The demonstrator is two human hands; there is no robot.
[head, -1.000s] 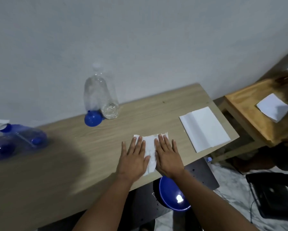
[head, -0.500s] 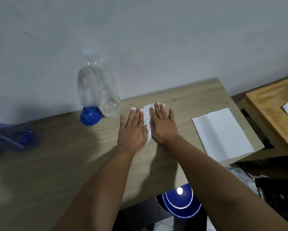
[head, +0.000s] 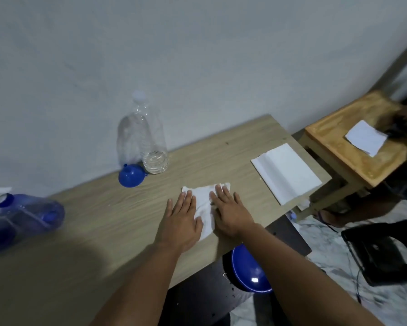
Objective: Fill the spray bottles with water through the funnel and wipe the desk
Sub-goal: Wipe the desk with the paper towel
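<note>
We press our left hand and right hand flat, fingers spread, gripping nothing, on a white tissue on the desk. Blue funnel touches the clear bottle (little water left, probably).

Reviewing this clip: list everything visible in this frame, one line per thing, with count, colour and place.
desk: one, light wood, against the wall
clear bottle: one, transparent, capped, upright at desk's back
funnel: one, blue, beside that bottle
spray bottles: blue, blurred, desk's left; count unclear
tissue: one, white, under both hands
folded paper: one, white, desk's right end
bowl: one, blue, below desk edge
side table: one, orange-brown, right
left hand: flat on tissue
right hand: flat on tissue
</note>
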